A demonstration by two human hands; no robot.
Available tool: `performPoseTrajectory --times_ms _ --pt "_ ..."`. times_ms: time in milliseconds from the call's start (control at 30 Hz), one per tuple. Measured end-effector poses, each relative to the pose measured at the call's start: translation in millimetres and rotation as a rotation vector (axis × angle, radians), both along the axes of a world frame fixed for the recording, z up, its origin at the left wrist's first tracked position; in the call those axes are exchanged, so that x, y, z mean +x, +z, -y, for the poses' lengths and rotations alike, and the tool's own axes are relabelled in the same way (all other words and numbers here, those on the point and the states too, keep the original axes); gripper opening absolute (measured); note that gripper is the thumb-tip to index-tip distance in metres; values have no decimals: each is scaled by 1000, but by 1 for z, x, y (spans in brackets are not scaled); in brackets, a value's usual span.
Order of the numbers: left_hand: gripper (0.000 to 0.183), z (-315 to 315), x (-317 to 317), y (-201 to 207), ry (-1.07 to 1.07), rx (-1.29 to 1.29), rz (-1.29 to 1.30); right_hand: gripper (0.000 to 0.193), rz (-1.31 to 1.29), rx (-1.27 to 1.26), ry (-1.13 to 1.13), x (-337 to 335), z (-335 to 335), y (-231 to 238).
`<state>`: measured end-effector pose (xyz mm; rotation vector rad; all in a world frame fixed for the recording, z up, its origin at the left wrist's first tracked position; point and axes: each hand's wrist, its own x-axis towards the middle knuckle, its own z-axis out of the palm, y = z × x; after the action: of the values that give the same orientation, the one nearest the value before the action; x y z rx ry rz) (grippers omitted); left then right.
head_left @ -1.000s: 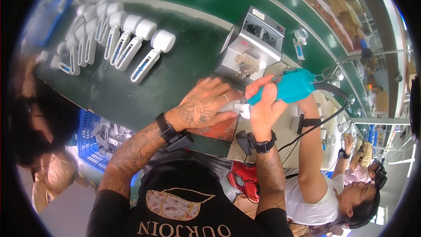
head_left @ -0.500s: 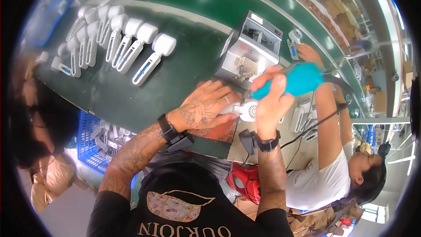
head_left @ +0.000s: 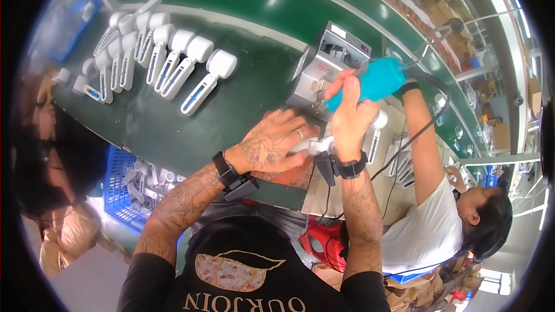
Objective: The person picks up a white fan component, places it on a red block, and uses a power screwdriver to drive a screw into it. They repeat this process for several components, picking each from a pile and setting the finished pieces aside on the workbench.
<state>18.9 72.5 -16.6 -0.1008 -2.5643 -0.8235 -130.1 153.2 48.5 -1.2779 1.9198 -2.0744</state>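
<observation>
At the far left, well below my left hand, I see brown bundles. Between them and my left forearm sits a blue slatted basket, heaped with loose grey and white plastic parts, some of them long and frame-like. Up and to the left of my left hand, a cluster of white round-headed units with slotted handles lies side by side on the green tabletop.

My left hand, a ring on one finger, is curled round a white piece, which sticks out past the fingertips toward my right wrist. A worn red mat lies under that hand. Just beyond the fingertips stands a silver machine; its topside recess holds a mechanism.

My right hand grips a teal corded tool, narrow end pointing left, raised off the white piece. Right of that wrist, another white unit lies on a pale surface, near a co-worker's arm.
</observation>
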Motion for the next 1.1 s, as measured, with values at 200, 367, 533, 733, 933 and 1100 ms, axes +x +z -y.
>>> performPoseTrajectory --times_ms 200,367,533,733,933,1100 --pt "42 -2 -3 3 5 8 18 53 244 -82 41 26 -56 1" --pt "42 2 -3 -1 -12 85 89 67 225 -19 66 37 -68 -10" --pt "45 0 -4 1 -15 97 142 68 234 -9 74 38 -72 -8" --pt "43 -1 -4 3 -28 101 145 68 238 -25 77 38 -72 -9" --pt "38 -2 -2 7 -13 153 182 68 253 -22 71 39 -73 -12" --pt "43 -2 -3 3 -19 92 111 64 242 -21 61 38 -74 -15"
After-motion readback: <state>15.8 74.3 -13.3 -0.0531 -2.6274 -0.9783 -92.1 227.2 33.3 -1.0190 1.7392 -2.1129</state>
